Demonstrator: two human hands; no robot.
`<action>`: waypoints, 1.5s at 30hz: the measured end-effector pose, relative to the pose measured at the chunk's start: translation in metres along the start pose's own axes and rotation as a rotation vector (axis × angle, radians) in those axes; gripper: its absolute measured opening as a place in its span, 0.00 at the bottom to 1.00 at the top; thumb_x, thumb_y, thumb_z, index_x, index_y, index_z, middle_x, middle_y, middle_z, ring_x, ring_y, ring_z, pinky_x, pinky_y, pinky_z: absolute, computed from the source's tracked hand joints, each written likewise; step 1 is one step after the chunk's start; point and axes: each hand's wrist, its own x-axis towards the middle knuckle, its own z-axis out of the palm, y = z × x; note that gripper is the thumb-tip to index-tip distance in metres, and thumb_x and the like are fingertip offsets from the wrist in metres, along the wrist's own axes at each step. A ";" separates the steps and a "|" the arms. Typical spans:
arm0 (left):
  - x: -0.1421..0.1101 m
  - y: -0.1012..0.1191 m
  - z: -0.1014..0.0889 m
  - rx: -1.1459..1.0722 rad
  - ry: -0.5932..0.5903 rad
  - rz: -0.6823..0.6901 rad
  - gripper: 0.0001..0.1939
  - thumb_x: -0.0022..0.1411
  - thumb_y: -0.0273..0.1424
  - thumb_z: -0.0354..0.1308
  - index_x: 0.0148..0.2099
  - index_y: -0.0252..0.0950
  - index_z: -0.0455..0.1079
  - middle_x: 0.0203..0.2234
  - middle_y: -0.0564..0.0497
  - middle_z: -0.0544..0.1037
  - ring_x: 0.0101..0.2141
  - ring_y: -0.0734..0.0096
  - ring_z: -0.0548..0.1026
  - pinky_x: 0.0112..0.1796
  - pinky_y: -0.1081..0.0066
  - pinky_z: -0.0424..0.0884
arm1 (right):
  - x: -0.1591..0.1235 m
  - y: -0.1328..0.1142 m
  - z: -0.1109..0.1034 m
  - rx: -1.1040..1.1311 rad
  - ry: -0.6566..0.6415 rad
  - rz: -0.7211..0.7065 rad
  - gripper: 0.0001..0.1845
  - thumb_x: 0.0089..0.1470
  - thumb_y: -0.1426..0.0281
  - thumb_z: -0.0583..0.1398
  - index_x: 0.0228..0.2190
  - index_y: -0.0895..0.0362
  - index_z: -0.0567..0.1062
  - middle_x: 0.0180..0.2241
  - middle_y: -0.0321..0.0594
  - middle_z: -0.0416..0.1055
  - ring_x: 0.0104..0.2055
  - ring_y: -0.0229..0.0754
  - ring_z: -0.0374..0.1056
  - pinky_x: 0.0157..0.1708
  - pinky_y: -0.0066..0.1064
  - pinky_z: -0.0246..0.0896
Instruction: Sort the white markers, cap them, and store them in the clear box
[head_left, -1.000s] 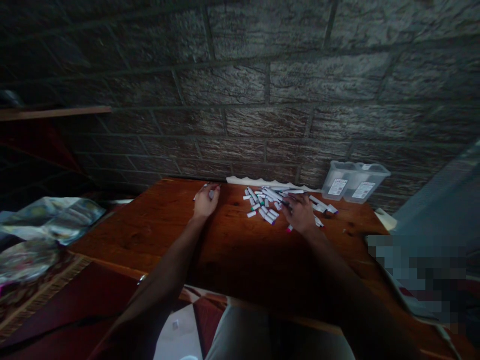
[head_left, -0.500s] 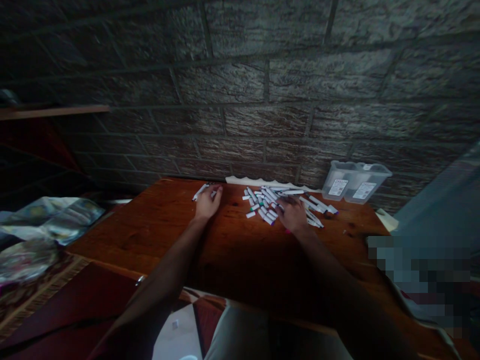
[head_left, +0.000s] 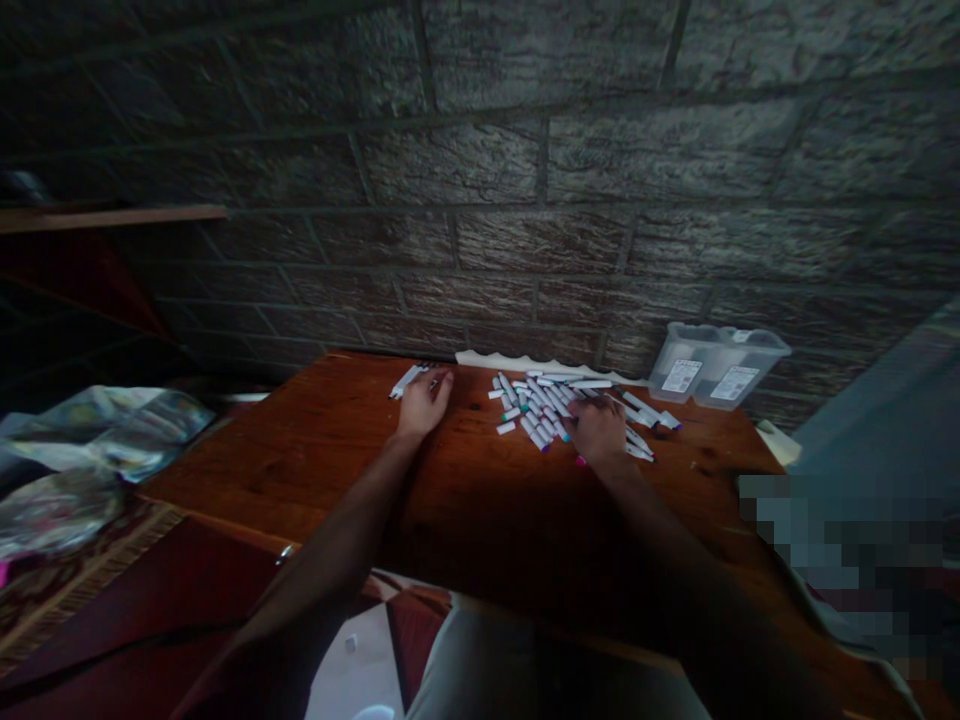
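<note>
Many white markers (head_left: 531, 400) with coloured ends lie in a loose heap on the wooden table (head_left: 300, 450). My right hand (head_left: 598, 428) is at the heap's right side, fingers curled down among the markers and closed on one; the fingertips are partly hidden. Farther left, a small group of markers (head_left: 407, 380) lies side by side near the table's back edge. Over this group is my left hand (head_left: 424, 405), its fingers curled round the markers and the thumb on the right. The hand covers part of them.
Two clear plastic containers (head_left: 720, 367) with white labels stand at the back right by the stone-block wall (head_left: 480, 240). A white wavy-edged strip (head_left: 517, 362) lies along the wall. Plastic bags (head_left: 112, 430) are off the table's left side, below a shelf (head_left: 112, 217).
My right hand has shifted slightly right and remains low in the heap, uncovering some markers on its left. My left hand stays at the small group. The whole view has moved a little.
</note>
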 end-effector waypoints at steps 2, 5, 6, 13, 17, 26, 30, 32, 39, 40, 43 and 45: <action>-0.001 0.003 0.001 -0.032 -0.006 -0.010 0.18 0.65 0.40 0.50 0.44 0.34 0.75 0.38 0.45 0.81 0.37 0.64 0.77 0.42 0.69 0.70 | 0.001 0.002 0.001 0.036 0.042 0.005 0.10 0.55 0.66 0.60 0.35 0.55 0.82 0.34 0.49 0.78 0.47 0.56 0.67 0.47 0.45 0.56; -0.004 0.016 0.007 -0.168 -0.062 -0.064 0.19 0.64 0.43 0.52 0.41 0.33 0.76 0.28 0.48 0.79 0.29 0.68 0.74 0.35 0.70 0.69 | 0.002 0.003 0.001 0.185 0.172 -0.010 0.12 0.56 0.65 0.60 0.38 0.54 0.82 0.36 0.48 0.78 0.48 0.55 0.67 0.47 0.44 0.58; -0.006 0.022 0.011 -0.249 -0.090 -0.091 0.19 0.63 0.44 0.53 0.39 0.33 0.76 0.25 0.50 0.78 0.27 0.70 0.73 0.33 0.71 0.68 | 0.002 0.002 0.001 0.264 0.217 -0.029 0.12 0.56 0.65 0.60 0.38 0.55 0.81 0.37 0.48 0.79 0.47 0.54 0.67 0.47 0.43 0.60; -0.018 0.066 0.026 -0.888 -0.448 -0.378 0.23 0.54 0.49 0.63 0.42 0.35 0.77 0.23 0.54 0.72 0.22 0.80 0.65 0.24 0.77 0.57 | -0.014 -0.022 -0.004 0.654 0.397 -0.156 0.11 0.55 0.64 0.63 0.39 0.54 0.80 0.34 0.42 0.78 0.38 0.46 0.69 0.43 0.37 0.64; -0.021 0.069 0.026 -1.055 -0.487 -0.456 0.23 0.50 0.45 0.68 0.43 0.34 0.77 0.22 0.55 0.70 0.21 0.83 0.61 0.22 0.79 0.52 | -0.018 -0.031 -0.005 0.741 0.382 -0.209 0.08 0.55 0.66 0.63 0.37 0.54 0.79 0.34 0.41 0.77 0.39 0.46 0.69 0.44 0.37 0.65; -0.018 0.075 0.022 -1.153 -0.493 -0.477 0.20 0.50 0.44 0.68 0.38 0.35 0.74 0.22 0.56 0.69 0.23 0.81 0.64 0.24 0.79 0.57 | -0.022 -0.038 -0.007 0.816 0.305 -0.264 0.11 0.55 0.62 0.63 0.40 0.53 0.77 0.38 0.41 0.77 0.42 0.45 0.72 0.47 0.38 0.66; -0.009 0.056 0.016 -0.863 -0.301 -0.338 0.20 0.54 0.48 0.63 0.34 0.35 0.72 0.21 0.54 0.72 0.23 0.76 0.68 0.26 0.75 0.62 | -0.021 -0.030 -0.007 0.814 0.325 -0.200 0.17 0.55 0.59 0.62 0.43 0.55 0.75 0.40 0.43 0.78 0.44 0.46 0.72 0.47 0.38 0.66; -0.006 0.043 0.011 -0.576 -0.199 -0.211 0.19 0.55 0.48 0.62 0.34 0.35 0.74 0.26 0.50 0.77 0.28 0.71 0.73 0.32 0.72 0.67 | -0.021 -0.025 -0.004 0.803 0.306 -0.165 0.17 0.56 0.58 0.61 0.42 0.55 0.76 0.38 0.42 0.78 0.41 0.46 0.73 0.45 0.38 0.66; -0.007 0.020 0.009 0.036 -0.200 -0.174 0.14 0.59 0.43 0.60 0.39 0.39 0.78 0.36 0.46 0.82 0.36 0.61 0.79 0.40 0.67 0.71 | -0.022 -0.020 0.002 0.814 0.231 -0.092 0.17 0.56 0.56 0.60 0.40 0.55 0.76 0.33 0.40 0.79 0.34 0.44 0.74 0.38 0.35 0.67; -0.008 0.019 0.011 0.052 -0.239 -0.171 0.14 0.59 0.42 0.60 0.40 0.39 0.78 0.37 0.47 0.82 0.37 0.61 0.79 0.41 0.67 0.71 | -0.022 -0.021 0.001 0.815 0.224 -0.090 0.17 0.56 0.56 0.59 0.40 0.55 0.77 0.33 0.41 0.79 0.34 0.44 0.74 0.38 0.35 0.67; -0.009 0.016 0.014 0.080 -0.364 -0.124 0.13 0.59 0.39 0.60 0.43 0.41 0.78 0.42 0.48 0.82 0.41 0.62 0.78 0.43 0.68 0.71 | -0.023 -0.021 -0.001 0.819 0.213 -0.094 0.17 0.57 0.56 0.59 0.38 0.55 0.77 0.34 0.42 0.79 0.36 0.45 0.74 0.39 0.35 0.67; -0.009 0.015 0.013 0.092 -0.437 -0.062 0.13 0.60 0.37 0.59 0.46 0.41 0.77 0.44 0.48 0.81 0.43 0.62 0.77 0.45 0.68 0.70 | -0.023 -0.021 -0.002 0.816 0.213 -0.100 0.16 0.57 0.56 0.59 0.37 0.55 0.77 0.34 0.41 0.79 0.36 0.45 0.75 0.40 0.35 0.67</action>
